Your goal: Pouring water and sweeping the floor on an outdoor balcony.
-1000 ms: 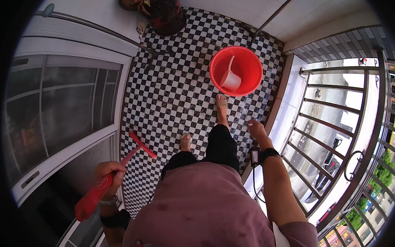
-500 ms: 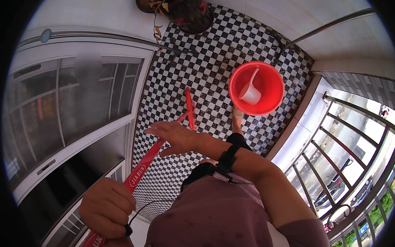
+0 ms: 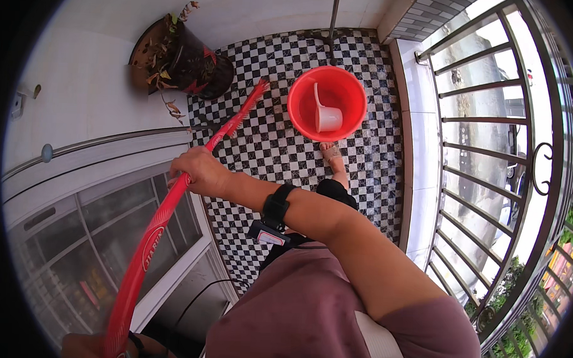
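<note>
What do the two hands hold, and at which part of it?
Both hands grip the red broom by its handle: the right hand mid-handle, the left hand at the near end.

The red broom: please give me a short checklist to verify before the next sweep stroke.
1. Right hand closed around the red broom handle: ok.
2. Left hand grip at the handle's lower end: cannot tell, mostly cut off by the picture edge.
3. Bristles down on the checkered floor: ok.
4. Bristles apart from the potted plant: ok, but close.
5. Red bucket beside the sweep line, not on it: ok.
6. Bare foot away from the bristles: ok.
</note>
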